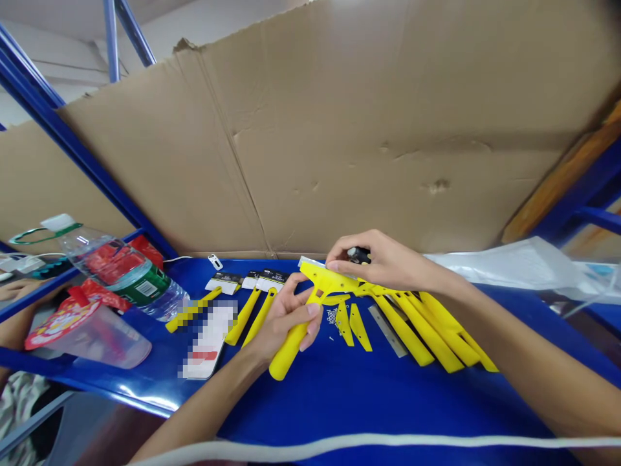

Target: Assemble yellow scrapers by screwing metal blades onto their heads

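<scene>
My left hand point(294, 317) is wrapped round the handle of a yellow scraper point(290, 349), its head tilted up and to the right. A metal blade point(311, 263) shows along the top edge of that head. My right hand point(371, 262) curls over the head's right part, fingertips at the blade. Inside its curled fingers sits a screwdriver point(359, 255) with a black-and-yellow handle; its shaft is hidden. Below the scraper lie a small pile of screws point(330, 316), loose yellow cover plates point(359, 327) and a bare metal blade point(388, 331).
Several yellow scraper handles point(436, 333) lie at right. Left are scrapers with black-labelled blade covers point(272, 279), a phone point(211, 349), a water bottle point(126, 272) and a plastic cup point(101, 333). Cardboard point(339, 129) walls the back; a white cable point(339, 443) crosses in front. Another person's arm point(14, 317) shows far left.
</scene>
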Tool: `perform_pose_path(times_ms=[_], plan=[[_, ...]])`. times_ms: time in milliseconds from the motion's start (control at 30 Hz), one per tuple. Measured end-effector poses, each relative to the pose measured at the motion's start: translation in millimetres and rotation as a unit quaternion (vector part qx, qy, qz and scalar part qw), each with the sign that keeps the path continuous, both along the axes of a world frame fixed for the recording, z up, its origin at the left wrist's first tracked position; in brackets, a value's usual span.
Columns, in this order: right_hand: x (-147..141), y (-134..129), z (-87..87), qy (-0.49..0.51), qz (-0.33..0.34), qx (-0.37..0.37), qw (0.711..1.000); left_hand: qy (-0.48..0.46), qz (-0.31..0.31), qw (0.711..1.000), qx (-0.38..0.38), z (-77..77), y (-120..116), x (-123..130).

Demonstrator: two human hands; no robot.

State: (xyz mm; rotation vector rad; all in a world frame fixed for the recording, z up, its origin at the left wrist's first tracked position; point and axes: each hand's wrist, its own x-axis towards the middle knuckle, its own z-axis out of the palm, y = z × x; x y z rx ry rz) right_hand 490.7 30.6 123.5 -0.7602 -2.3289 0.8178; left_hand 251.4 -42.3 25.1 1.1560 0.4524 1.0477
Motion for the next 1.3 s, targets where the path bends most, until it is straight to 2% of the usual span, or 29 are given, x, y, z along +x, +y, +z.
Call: perform_pose_path(times_ms=[400, 700, 1300], plan=[[4.5, -2.5, 5.1, -0.038, -0.001, 0.01, 0.999, 0.008, 0.003, 1.0, 0.005, -5.9, -0.1, -2.6], [5.5, 0.4, 2.7, -0.034, 0.024, -0.002, 0.999, -0.027, 0.005, 0.999, -0.036, 0.1, -1.3, -0.7], [-17.3, -6.8, -11.5, 0.046, 0.028, 0.028, 0.998, -0.055, 0.038, 0.996, -0.053, 3.4, -16.5, -8.7]])
